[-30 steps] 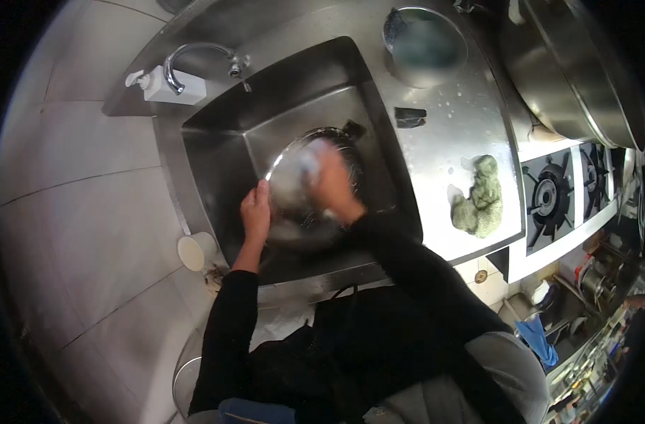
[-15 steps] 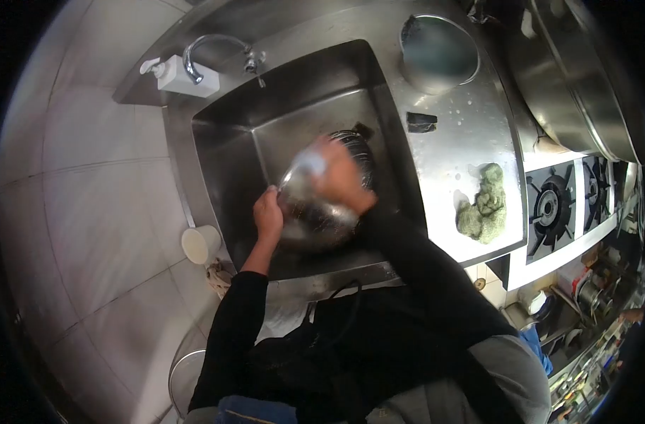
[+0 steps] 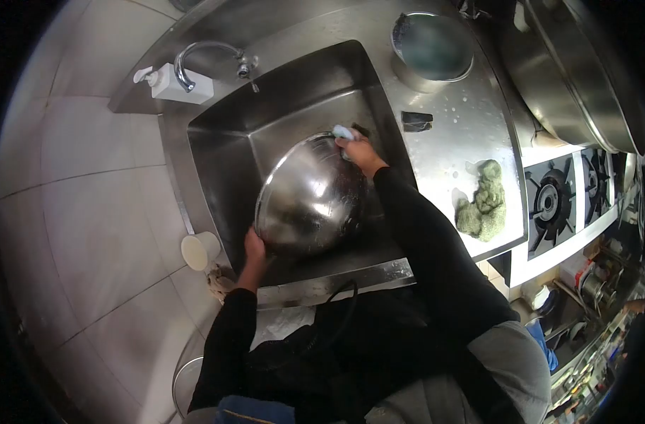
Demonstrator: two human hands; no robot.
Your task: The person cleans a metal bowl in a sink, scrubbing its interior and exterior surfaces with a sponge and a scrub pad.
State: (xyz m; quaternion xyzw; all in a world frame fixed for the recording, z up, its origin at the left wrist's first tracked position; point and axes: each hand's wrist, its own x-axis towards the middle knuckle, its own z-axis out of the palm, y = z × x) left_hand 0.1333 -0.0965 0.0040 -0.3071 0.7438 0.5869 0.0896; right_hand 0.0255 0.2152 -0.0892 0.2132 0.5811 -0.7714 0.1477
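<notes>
A large shiny metal bowl (image 3: pixel 312 194) is tilted inside the dark steel sink (image 3: pixel 220 152), its curved outer side towards me. My left hand (image 3: pixel 255 249) is closed on the bowl's rim at the lower left. At the upper right of the rim, my right hand (image 3: pixel 363 152) is closed around a small, pale blue-white sponge (image 3: pixel 343 132) and presses it against the bowl. Wet streaks show on the metal beside the sponge. A small dark piece (image 3: pixel 361 130) lies in the sink just behind my right hand.
A curved faucet (image 3: pixel 208 46) and a white pump bottle (image 3: pixel 183 83) stand behind the sink at left. On the right counter are a metal pot (image 3: pixel 428 79), a dark block (image 3: pixel 416 121) and a greenish scrubbing mesh (image 3: pixel 483 205). Gas burners (image 3: pixel 548 201) lie farther right.
My right hand has gone from a blurred sweep over the bowl to its upper right rim. The bowl has turned to show more of its outside, and my left hand has shifted lower left.
</notes>
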